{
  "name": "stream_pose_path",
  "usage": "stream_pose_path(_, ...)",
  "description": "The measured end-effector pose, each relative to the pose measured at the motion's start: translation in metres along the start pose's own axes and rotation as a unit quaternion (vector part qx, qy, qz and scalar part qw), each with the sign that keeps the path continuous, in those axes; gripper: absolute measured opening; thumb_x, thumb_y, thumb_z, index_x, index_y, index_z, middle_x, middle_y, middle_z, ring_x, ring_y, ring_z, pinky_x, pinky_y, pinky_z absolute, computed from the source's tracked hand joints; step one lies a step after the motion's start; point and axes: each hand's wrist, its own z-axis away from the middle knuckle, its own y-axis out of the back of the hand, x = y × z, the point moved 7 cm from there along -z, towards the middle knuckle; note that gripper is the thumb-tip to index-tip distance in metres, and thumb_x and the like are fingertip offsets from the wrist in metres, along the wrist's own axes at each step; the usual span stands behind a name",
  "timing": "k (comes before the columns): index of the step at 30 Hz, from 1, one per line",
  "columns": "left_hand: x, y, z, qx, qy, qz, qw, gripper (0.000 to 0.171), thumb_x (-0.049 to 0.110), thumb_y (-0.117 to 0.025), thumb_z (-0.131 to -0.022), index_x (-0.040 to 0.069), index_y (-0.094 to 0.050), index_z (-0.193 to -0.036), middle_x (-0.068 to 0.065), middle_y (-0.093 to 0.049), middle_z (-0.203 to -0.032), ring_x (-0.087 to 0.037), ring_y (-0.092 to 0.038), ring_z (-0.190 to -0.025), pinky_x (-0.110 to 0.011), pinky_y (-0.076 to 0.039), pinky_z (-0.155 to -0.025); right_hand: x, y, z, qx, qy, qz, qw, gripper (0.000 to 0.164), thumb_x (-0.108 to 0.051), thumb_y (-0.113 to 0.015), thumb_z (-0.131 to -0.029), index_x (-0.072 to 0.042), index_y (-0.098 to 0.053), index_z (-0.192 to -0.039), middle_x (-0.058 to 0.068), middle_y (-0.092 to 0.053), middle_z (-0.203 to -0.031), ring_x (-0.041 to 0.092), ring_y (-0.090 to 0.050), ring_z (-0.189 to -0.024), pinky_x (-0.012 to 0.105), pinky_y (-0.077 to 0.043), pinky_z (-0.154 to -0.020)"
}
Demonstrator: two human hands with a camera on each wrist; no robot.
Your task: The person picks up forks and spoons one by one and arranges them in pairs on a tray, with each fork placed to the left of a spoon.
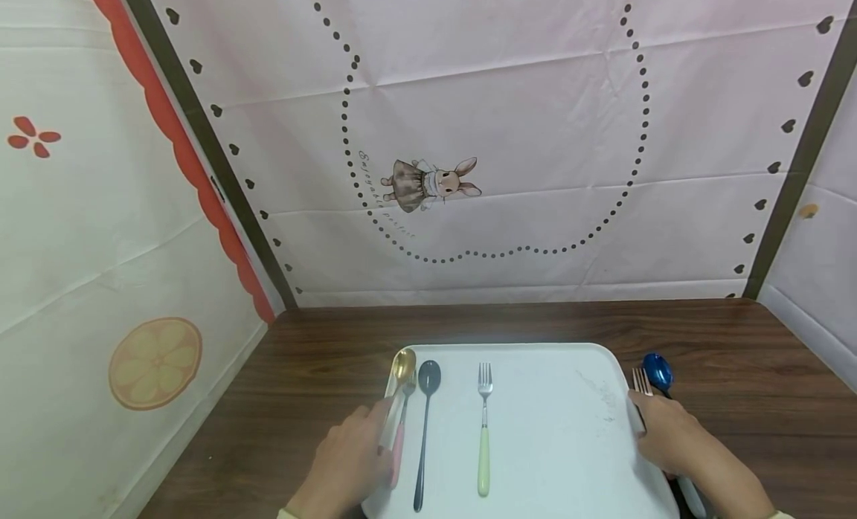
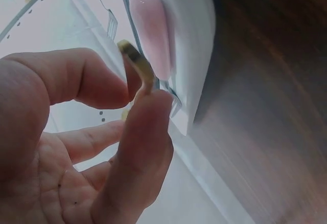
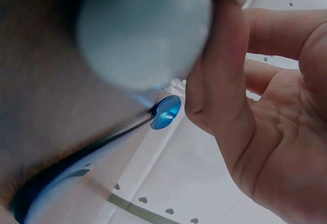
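Observation:
My left hand (image 1: 351, 456) pinches the handle of a gold spoon (image 1: 404, 363) between thumb and finger, at the tray's left edge. The handle's end (image 2: 137, 60) shows in the left wrist view. Close beside it lies a pink-handled fork (image 1: 398, 448). My right hand (image 1: 669, 437) pinches a fork (image 1: 640, 381) at the tray's right edge; its tines stick out past the fingers. In the right wrist view, a pale rounded handle end (image 3: 145, 32) is large and blurred against the fingers. A blue spoon (image 1: 658, 372) with a dark neck lies just right of that hand.
A white tray (image 1: 549, 430) sits on the dark wood table (image 1: 321, 348). On it lie a dark grey spoon (image 1: 425, 422) and a green-handled fork (image 1: 484, 430). Printed cloth walls (image 1: 509, 132) stand behind and at both sides.

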Motion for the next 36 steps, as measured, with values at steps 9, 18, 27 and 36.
stream_pose_path(9,0.008,0.001,-0.001,0.021,-0.025,-0.016,0.9993,0.048,0.020,-0.063,-0.081,0.013,-0.052,-0.127,-0.002,-0.053,-0.079,-0.016,-0.045,-0.058,-0.033,-0.043,-0.048,0.001,0.001,-0.002,0.000,-0.002,-0.005,1.000,0.060,0.006,-0.058,-0.076,0.016,-0.034,-0.130,0.040,-0.042,-0.117,0.017,-0.052,-0.044,0.028,-0.048,-0.040)
stream_pose_path(18,0.020,-0.001,-0.004,0.020,-0.040,-0.035,0.9984,0.053,0.016,-0.065,-0.075,0.011,-0.052,-0.126,-0.005,-0.055,-0.083,-0.016,-0.045,-0.058,-0.035,-0.044,-0.050,0.004,0.002,-0.007,-0.007,-0.006,-0.004,1.000,0.061,0.006,-0.059,-0.077,0.016,-0.033,-0.131,0.040,-0.042,-0.118,0.017,-0.052,-0.045,0.028,-0.048,-0.041)
stream_pose_path(27,0.026,-0.001,-0.004,0.044,-0.068,-0.030,0.9963,0.057,0.011,-0.062,-0.069,0.011,-0.053,-0.125,-0.004,-0.053,-0.077,-0.016,-0.043,-0.054,-0.034,-0.040,-0.045,0.008,-0.001,-0.011,-0.012,-0.014,-0.001,1.000,0.063,0.006,-0.059,-0.076,0.015,-0.033,-0.132,0.039,-0.042,-0.117,0.018,-0.053,-0.045,0.028,-0.048,-0.040)
stream_pose_path(36,0.035,-0.003,-0.001,0.053,-0.094,-0.024,0.9939,0.061,0.009,-0.062,-0.065,0.012,-0.053,-0.125,-0.003,-0.052,-0.077,-0.015,-0.039,-0.051,-0.032,-0.035,-0.043,0.007,-0.001,-0.010,-0.010,-0.005,-0.006,1.000,0.062,0.006,-0.058,-0.076,0.016,-0.032,-0.131,0.040,-0.044,-0.116,0.018,-0.053,-0.044,0.028,-0.048,-0.040)
